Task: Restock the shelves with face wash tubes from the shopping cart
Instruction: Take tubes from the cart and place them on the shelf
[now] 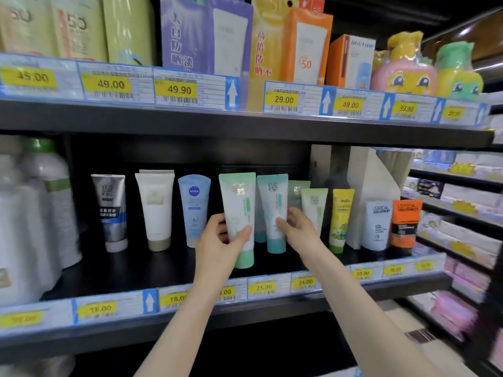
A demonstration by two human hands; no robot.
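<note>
My left hand (217,240) grips a white tube with a light green cap (239,202), held upright with its cap at the middle shelf (136,270). Just right of it stands a white tube with a teal cap (273,202), and my right hand (295,227) holds that one with thumb in front and fingers behind. Behind and beside them stand a second green tube (314,205) and a darker one at the back (298,189). The shopping cart is out of view.
On the same shelf stand a grey tube (110,210), a white tube (156,208), a blue Nivea tube (194,205), a yellow tube (341,219) and two L'Oreal tubes (377,224). White bottles (40,208) crowd the left. The upper shelf (245,121) holds sunscreen boxes.
</note>
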